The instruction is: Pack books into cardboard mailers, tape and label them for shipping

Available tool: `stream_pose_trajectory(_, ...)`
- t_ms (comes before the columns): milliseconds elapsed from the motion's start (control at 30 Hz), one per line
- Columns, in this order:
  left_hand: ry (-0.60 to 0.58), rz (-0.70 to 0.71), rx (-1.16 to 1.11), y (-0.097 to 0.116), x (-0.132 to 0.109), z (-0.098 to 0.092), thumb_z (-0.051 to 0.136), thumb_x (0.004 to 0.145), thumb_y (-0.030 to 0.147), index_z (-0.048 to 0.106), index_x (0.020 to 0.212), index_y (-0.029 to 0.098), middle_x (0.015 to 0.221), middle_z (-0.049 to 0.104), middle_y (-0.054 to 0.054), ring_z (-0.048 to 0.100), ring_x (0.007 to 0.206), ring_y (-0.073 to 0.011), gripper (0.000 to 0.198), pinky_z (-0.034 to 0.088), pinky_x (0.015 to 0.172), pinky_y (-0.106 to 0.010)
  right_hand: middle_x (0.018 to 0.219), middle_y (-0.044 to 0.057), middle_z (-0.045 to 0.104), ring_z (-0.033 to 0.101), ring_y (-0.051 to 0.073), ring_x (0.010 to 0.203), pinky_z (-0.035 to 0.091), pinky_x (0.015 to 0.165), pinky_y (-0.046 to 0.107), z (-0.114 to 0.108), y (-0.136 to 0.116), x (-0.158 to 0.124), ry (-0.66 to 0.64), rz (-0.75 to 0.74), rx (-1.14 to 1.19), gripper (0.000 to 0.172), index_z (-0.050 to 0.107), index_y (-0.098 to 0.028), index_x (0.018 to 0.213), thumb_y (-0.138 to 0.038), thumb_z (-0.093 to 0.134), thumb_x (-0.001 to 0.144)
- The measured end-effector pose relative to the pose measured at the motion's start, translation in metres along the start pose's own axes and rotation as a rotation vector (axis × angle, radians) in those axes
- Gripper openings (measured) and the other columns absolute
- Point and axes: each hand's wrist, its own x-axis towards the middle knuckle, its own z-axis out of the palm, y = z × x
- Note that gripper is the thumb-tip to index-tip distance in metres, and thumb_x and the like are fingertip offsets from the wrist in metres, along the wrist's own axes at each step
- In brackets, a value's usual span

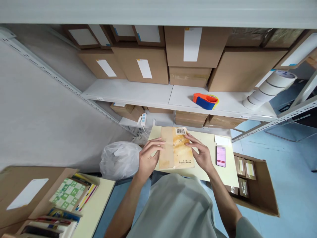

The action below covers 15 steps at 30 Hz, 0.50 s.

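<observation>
A book [177, 152] with a yellowish cover lies in front of me on the pale table [208, 172]. A barcode shows at its upper right, and a wide tan strip runs down its left part. My left hand [150, 153] grips the book's left edge, its fingers on the cover. On the other side, my right hand [200, 152] grips the right edge with fingers curled over it. The thumbs are partly hidden. Right of the book lies a phone [221, 156] with a lit pink screen, below a white paper [222, 140].
Metal shelves [146, 91] ahead hold cardboard boxes [143, 66], an orange-blue tape dispenser [204, 100] and stacked tape rolls [269, 89]. An open carton [267, 188] stands at lower right. A plastic bag [120, 160] and a box of books [69, 195] are at left.
</observation>
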Motion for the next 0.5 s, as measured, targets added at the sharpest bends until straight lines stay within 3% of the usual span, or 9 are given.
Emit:
stream_pose_trajectory(100, -0.007, -0.081, 0.0, 0.005, -0.001, -0.001, 0.065, 0.105, 0.024, 0.075, 0.088, 0.026, 0.106, 0.084, -0.005, 0.077, 0.118, -0.0236, 0.02, 0.061, 0.104, -0.042, 0.143, 0.004, 0.077, 0.062, 0.029, 0.149, 0.048, 0.128, 0.054, 0.0, -0.004, -0.001, 0.022, 0.015, 0.017, 0.018, 0.085, -0.034, 0.112, -0.041, 0.07, 0.106)
stream_pose_trajectory(233, -0.033, -0.358, -0.03, 0.01, -0.005, 0.003, 0.072, 0.099, 0.043, 0.076, 0.092, 0.025, 0.102, 0.083, -0.008, 0.078, 0.107, -0.027, 0.019, 0.062, 0.103, -0.044, 0.125, 0.008, 0.083, 0.075, 0.032, 0.127, 0.057, 0.117, 0.052, 0.001, -0.005, -0.003, 0.117, 0.146, -0.009, 0.024, 0.087, -0.031, 0.11, -0.05, 0.077, 0.1)
stream_pose_trajectory(367, -0.018, -0.665, -0.226, 0.002, -0.013, 0.014, 0.082, 0.087, 0.06, 0.071, 0.103, 0.022, 0.103, 0.082, -0.009, 0.079, 0.087, -0.0229, 0.043, 0.066, 0.079, -0.034, 0.107, 0.01, 0.087, 0.081, 0.029, 0.095, 0.066, 0.095, 0.046, 0.007, 0.006, -0.003, 0.264, 0.334, -0.043, 0.043, 0.083, -0.025, 0.119, -0.058, 0.083, 0.091)
stream_pose_trajectory(500, -0.004, -0.798, -0.294, -0.016, -0.022, 0.029, 0.082, 0.084, 0.066, 0.067, 0.106, 0.019, 0.119, 0.081, -0.013, 0.08, 0.081, -0.0216, 0.054, 0.065, 0.068, -0.031, 0.12, 0.013, 0.084, 0.08, 0.032, 0.105, 0.065, 0.096, 0.047, 0.019, 0.015, -0.004, 0.265, 0.387, -0.196, 0.053, 0.079, -0.023, 0.128, -0.064, 0.074, 0.095)
